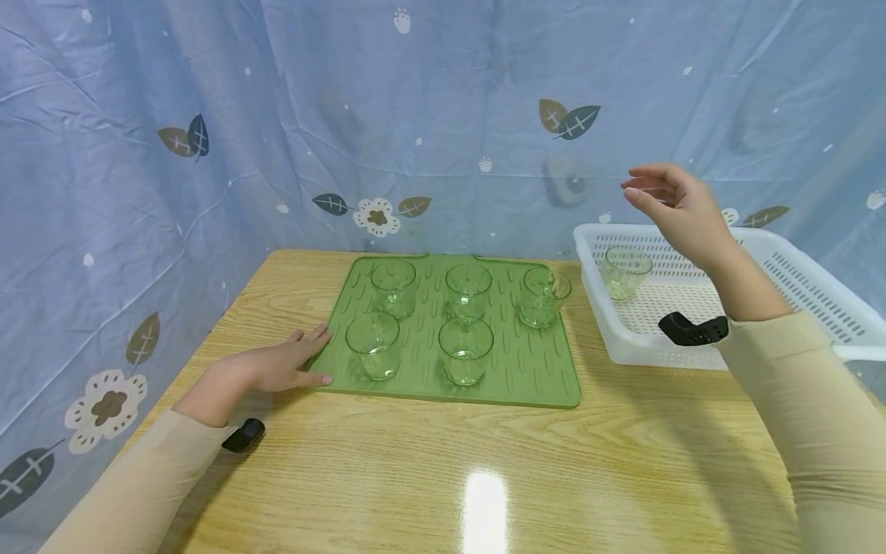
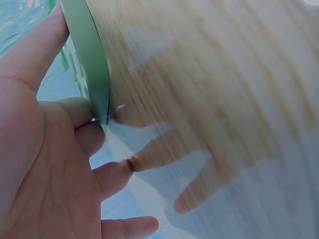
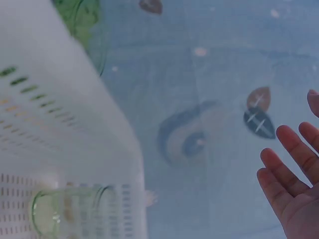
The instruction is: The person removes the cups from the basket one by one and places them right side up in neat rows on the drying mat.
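My left hand (image 1: 287, 363) rests at the left edge of a green drying mat (image 1: 415, 388), its fingers spread and its thumb on the mat's near left corner. In the left wrist view the fingers (image 2: 114, 179) touch the table beside the mat's rim. My right hand (image 1: 681, 211) is raised above the white plastic basket (image 1: 605, 315), fingers loosely bent, holding nothing. Below and left of that hand, one clear glass (image 1: 626, 273) stands in the basket. On the mat stand a back row of three glasses, including the right one (image 1: 543, 298), and a front row of two, including the left one (image 1: 374, 346).
The basket stands on the wooden table (image 1: 388, 469) to the right of the mat, close to it. A blue patterned curtain (image 1: 450, 115) hangs behind the table and along its left side. Black wrist cameras (image 1: 692, 331) sit at both cuffs.
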Demonstrator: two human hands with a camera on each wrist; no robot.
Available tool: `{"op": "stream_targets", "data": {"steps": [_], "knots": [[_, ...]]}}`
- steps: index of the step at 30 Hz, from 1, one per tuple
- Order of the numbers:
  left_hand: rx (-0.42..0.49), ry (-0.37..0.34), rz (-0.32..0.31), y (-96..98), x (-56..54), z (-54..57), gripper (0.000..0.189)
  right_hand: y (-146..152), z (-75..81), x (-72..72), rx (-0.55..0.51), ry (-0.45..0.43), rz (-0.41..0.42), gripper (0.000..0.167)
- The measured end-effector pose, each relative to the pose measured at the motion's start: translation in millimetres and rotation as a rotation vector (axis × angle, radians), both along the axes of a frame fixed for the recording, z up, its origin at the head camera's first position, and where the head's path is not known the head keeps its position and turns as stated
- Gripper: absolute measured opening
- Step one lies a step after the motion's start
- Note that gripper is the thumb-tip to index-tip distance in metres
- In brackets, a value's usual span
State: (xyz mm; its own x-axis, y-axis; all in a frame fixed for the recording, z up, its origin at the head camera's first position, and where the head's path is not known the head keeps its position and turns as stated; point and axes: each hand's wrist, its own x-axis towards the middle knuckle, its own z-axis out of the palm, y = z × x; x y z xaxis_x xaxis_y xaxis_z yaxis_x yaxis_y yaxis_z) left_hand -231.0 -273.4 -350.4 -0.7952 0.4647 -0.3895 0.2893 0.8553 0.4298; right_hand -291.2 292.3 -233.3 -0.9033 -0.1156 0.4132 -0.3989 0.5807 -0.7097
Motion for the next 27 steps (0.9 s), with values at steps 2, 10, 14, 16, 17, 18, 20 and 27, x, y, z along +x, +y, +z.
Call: {"op": "stream_targets", "data": {"steps": [2, 10, 14, 16, 17, 18, 20, 27], "knots": [[0.001, 0.001, 0.0, 0.2, 0.0, 0.1, 0.097, 5, -5.4, -5.4, 0.01, -0.015, -0.02, 0.052], [-0.004, -0.006, 0.001, 0.3, 0.3, 1.4, 0.098, 22, -24.3, -21.0, 0.065, -0.114, -0.071, 0.066], [-0.002, -0.003, 0.001, 0.6, 0.3, 1.0, 0.098, 31, -30.7, -28.0, 0.082, -0.147, -0.09, 0.069], [-0.003, -0.001, 0.002, 0.4, 0.4, 0.6, 0.097, 35, -33.7, -31.5, 0.104, -0.159, -0.094, 0.069], [-0.002, 0.001, 0.002, 0.2, 0.4, 0.4, 0.097, 36, -35.0, -33.3, 0.119, -0.169, -0.095, 0.071], [-0.003, 0.001, 0.002, 0.1, 0.3, 0.3, 0.097, 38, -36.5, -35.0, 0.135, -0.184, -0.09, 0.072], [-0.003, -0.002, 0.004, 0.0, 0.1, -0.1, 0.097, 42, -39.2, -38.1, 0.18, -0.238, -0.074, 0.077], [-0.003, 0.003, -0.004, -0.2, -0.3, -0.1, 0.097, 53, -51.3, -49.3, 0.357, -0.441, 0.021, 0.093]]}}
